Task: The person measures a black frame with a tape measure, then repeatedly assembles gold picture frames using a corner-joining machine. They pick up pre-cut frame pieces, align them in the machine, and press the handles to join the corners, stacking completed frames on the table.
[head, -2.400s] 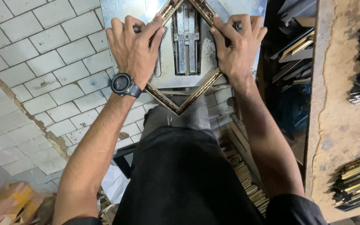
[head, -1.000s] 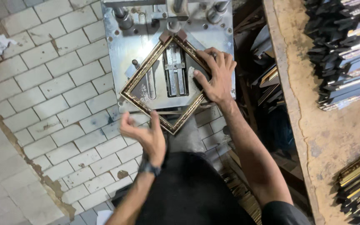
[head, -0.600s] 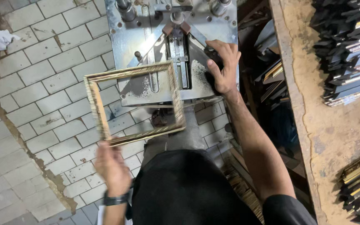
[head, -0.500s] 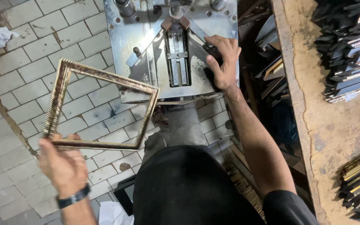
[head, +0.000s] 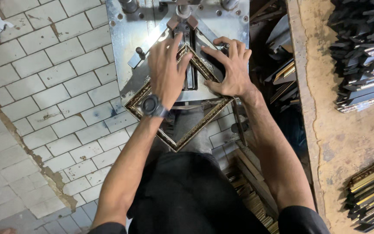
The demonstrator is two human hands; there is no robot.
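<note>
A gilt picture frame (head: 182, 141) with a beaded, ornate moulding lies turned like a diamond on the metal plate of the frame-joining machine (head: 126, 52). Its upper corner sits at the centre of that plate, pushed against the machine's V-shaped fence just below the clamp head (head: 182, 19), while its lower corner hangs off the plate's near edge, over the person's black-clad lap. The moulding looks narrow, gold with darker shading, and all four sides appear joined into a closed rectangle.

The left hand (head: 165, 71) lies flat and spread on the frame's upper left side, fingers stretched toward the corner at the fence, palm pressing down rather than gripping; a dark wristwatch (head: 149, 105) sits on the wrist just above the frame's left corner. The right hand (head: 230, 69) is likewise open and splayed, resting on the upper right side of the frame and the plate beside it, fingertips pointing to the same corner. Neither hand closes around anything.

Right of the machine stands a wooden workbench (head: 325, 130) stacked with dark moulding lengths (head: 364, 56). Left of the machine is white tiled floor (head: 44, 108).
</note>
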